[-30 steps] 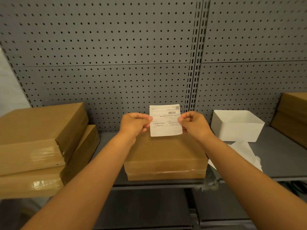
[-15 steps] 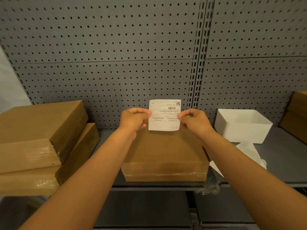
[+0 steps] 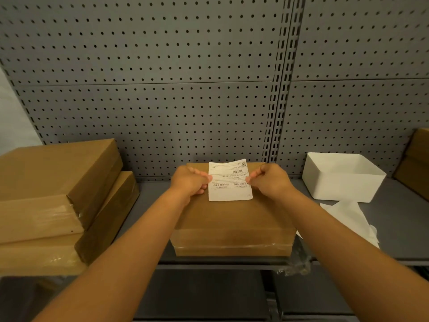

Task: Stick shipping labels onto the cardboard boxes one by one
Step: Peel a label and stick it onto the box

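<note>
**Label lowered to box top — not yet pressed flat**

Since 1 second ago the shipping label [image 3: 229, 181] has come down from mid-air, upright before the pegboard [image 3: 162, 101], to the far part of the middle cardboard box [image 3: 232, 219] on the shelf [image 3: 151, 201]. Left hand [image 3: 189, 182] and right hand [image 3: 271, 182] each pinch 1 side edge. Whether it touches the lid cannot be told. Judgement: placement is under way — smoothing remains. 2 stacked boxes [image 3: 53, 182] at left show no labels.

The white printed shipping label [image 3: 229, 182] carries text too small to read; the stacked brown cardboard boxes [image 3: 417, 159] at right are cut off by the edge.
</note>
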The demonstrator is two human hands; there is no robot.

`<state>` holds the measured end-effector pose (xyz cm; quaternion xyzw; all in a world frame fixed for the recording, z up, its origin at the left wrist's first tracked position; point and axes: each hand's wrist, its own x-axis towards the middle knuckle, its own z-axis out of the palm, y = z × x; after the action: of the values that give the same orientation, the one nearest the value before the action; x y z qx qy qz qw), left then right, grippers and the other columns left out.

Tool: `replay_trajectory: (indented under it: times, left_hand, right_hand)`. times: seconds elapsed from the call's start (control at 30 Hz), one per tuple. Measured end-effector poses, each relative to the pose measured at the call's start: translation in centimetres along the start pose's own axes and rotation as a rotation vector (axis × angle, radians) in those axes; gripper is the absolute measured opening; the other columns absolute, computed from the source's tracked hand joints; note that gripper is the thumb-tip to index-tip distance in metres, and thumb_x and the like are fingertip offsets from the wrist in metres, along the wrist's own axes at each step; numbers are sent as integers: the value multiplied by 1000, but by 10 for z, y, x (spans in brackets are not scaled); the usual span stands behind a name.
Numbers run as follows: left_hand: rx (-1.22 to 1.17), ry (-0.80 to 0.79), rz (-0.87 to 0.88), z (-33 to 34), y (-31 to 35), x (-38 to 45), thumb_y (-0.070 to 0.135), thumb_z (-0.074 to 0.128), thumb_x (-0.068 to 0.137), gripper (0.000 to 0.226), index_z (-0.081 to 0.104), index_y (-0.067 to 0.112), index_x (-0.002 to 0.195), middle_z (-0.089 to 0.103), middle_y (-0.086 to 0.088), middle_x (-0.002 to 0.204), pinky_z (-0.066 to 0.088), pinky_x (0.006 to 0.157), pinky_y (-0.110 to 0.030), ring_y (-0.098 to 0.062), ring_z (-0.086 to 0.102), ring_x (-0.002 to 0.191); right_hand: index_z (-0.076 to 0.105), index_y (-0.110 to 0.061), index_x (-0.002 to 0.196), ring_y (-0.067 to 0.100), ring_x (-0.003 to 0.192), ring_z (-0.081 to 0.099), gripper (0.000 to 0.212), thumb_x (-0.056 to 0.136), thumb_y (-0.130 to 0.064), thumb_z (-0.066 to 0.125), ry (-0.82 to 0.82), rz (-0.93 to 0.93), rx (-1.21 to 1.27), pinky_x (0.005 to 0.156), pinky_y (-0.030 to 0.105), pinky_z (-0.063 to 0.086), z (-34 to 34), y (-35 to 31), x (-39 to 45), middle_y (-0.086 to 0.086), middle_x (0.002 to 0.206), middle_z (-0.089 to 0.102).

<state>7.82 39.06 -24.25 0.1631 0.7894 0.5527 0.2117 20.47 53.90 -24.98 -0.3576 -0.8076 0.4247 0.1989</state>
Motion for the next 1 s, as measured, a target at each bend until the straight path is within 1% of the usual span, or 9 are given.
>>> replay_trajectory:
  times: [0.07,0.13,0.33,0.4,0.47,0.6,0.67,0.8,1.0]
  left_hand:
    - [59,21,15,1,-2,2,10,72,83,9,64,8,80,63,-6,76,54,68,-24,-13,58,66]
    - [109,35,37,3,-2,4,12,73,82,10,64,9,78,63,-5,74,56,72,-27,-14,59,67]
    - [168,71,77,6,-3,5,13,73,82,11,65,9,76,63,-4,72,57,78,-35,-21,60,72]
    - [187,77,91,7,-4,6,14,74,81,12,65,8,76,62,-4,71,57,79,-37,-21,60,70]
    - [218,83,100,9,-4,8,15,75,81,13,65,10,75,63,-4,71,57,80,-38,-21,61,70]
    - [290,113,127,11,-6,9,17,76,79,20,62,17,65,67,-4,80,56,83,-41,-22,66,83]
    - [330,127,146,12,-6,10,18,76,79,23,60,18,62,69,-4,85,56,84,-42,-24,66,86]
    - [440,154,188,14,-7,10,21,76,79,22,60,20,64,71,-2,88,55,83,-39,-23,67,82]
    - [469,163,226,12,-9,12,19,80,75,14,69,10,76,71,-4,88,56,80,-37,-23,68,81]
  right_hand:
    - [62,-10,81,15,89,58,10,85,-15,69,-3,0,-51,80,26,46,1,1,1,2,94,65]
    - [64,-8,86,12,83,55,12,83,-16,72,-9,-4,-81,74,24,43,1,1,2,1,91,63]
    - [66,-6,89,6,75,52,14,82,-16,73,-2,-23,-97,56,15,36,1,5,5,1,90,62]
    - [65,-8,86,9,77,54,13,81,-16,74,9,-27,-108,60,18,40,2,7,6,2,93,64]
    - [64,-11,83,13,82,56,14,79,-16,76,20,-17,-130,70,26,46,4,7,7,3,95,65]
    - [64,-12,82,16,85,59,14,77,-16,77,21,10,-168,78,33,51,6,7,9,2,94,65]
    - [64,-13,81,16,85,59,14,77,-16,77,21,8,-179,80,34,52,6,6,10,2,94,65]
    - [66,-10,84,17,87,60,12,78,-15,76,34,5,-208,82,36,54,9,5,9,3,93,65]
    - [63,-5,82,22,86,62,13,79,-11,74,66,-19,-235,78,36,55,9,4,5,11,92,66]
